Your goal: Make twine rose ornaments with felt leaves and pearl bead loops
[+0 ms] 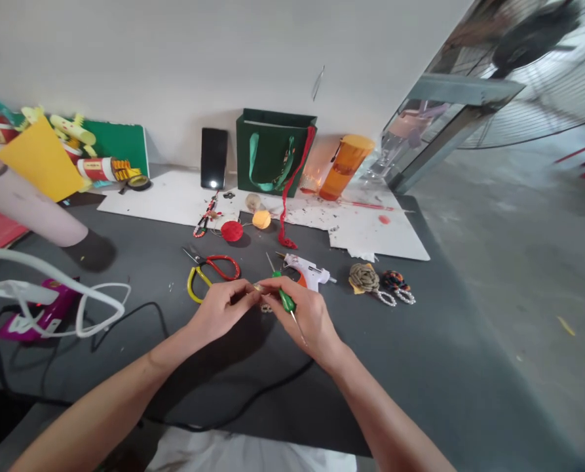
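My left hand [226, 305] is closed in a pinch, its fingertips on a small pale piece [257, 287] too small to name. My right hand [306, 314] meets it from the other side, thumb and forefinger pinching at the same piece. Held across the right fingers is a green-handled tool [287, 301] with a thin metal shaft showing at each end. A short loop of pearly beads [266, 308] shows just below the fingertips. Scissors [206, 267] with one red and one yellow handle lie left of the hands. Beyond the right hand rests a white and orange glue gun [308, 270].
Two fabric flowers with bead loops [365, 278] lie at right. Behind stand a phone [214, 157], a green gift bag [272, 154] with a red cord and an orange bottle [346, 167]. Cables and a purple power strip [41, 314] occupy the left; a fan [532, 59] stands beyond.
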`<state>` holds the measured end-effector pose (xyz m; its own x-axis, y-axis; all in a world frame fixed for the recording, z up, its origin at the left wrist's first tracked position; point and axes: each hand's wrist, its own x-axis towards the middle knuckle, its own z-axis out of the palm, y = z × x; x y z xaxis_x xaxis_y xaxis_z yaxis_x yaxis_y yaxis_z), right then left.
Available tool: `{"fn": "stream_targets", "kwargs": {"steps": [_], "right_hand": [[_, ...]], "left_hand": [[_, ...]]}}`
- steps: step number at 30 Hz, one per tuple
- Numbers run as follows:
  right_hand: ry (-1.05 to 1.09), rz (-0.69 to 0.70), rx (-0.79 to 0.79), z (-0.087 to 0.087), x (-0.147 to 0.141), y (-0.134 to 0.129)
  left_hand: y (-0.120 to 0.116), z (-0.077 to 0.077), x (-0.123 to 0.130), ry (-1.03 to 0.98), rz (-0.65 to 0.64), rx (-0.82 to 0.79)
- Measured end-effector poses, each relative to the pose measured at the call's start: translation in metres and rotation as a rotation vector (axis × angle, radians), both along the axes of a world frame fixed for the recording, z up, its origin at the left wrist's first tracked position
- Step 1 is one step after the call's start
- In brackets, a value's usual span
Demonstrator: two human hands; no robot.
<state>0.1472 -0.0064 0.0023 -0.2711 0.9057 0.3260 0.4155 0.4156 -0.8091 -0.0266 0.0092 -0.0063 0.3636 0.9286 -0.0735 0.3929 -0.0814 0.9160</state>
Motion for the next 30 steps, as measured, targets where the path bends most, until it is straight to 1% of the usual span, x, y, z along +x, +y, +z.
{"fn": "stream_targets", "kwargs": {"steps": [3,6,8,12,15,21,27,30], "right_hand": [[0.003,-0.009,-0.088,-0.0037,0.0039,0.0016],[0.008,0.000,-0.110,-0.0052,0.0056,0.0031],[0.027,0.004,-0.140,-0.0041,0.0053,0.0035],[0.048,0.000,-0.251,0.0013,0.0055,0.0028],[0.060,-0.004,-0.282,0.0022,0.0070,0.0022],[0.065,-0.019,-0.208,-0.0050,0.0072,0.0010],[-0.055,-0.018,-0.048,-0.0053,0.0080,-0.0009],[-0.108,-0.010,0.001,-0.0055,0.0078,-0.0021]], "left_hand": [[0.0003,0.0033,0.0002,-0.025,-0.035,-0.036],[-0.0006,0.0047,0.0013,-0.050,-0.037,-0.059],[-0.0013,0.0038,0.0015,-0.047,-0.031,-0.064],[-0.0022,0.0006,0.0012,-0.045,-0.021,-0.045],[-0.0026,-0.0002,0.0018,-0.056,-0.003,-0.064],[-0.0025,-0.0002,0.0035,-0.053,-0.020,-0.085],[-0.0028,-0.0012,0.0029,0.013,-0.007,-0.020],[-0.0041,-0.0009,0.0028,0.051,-0.004,0.026]]}}
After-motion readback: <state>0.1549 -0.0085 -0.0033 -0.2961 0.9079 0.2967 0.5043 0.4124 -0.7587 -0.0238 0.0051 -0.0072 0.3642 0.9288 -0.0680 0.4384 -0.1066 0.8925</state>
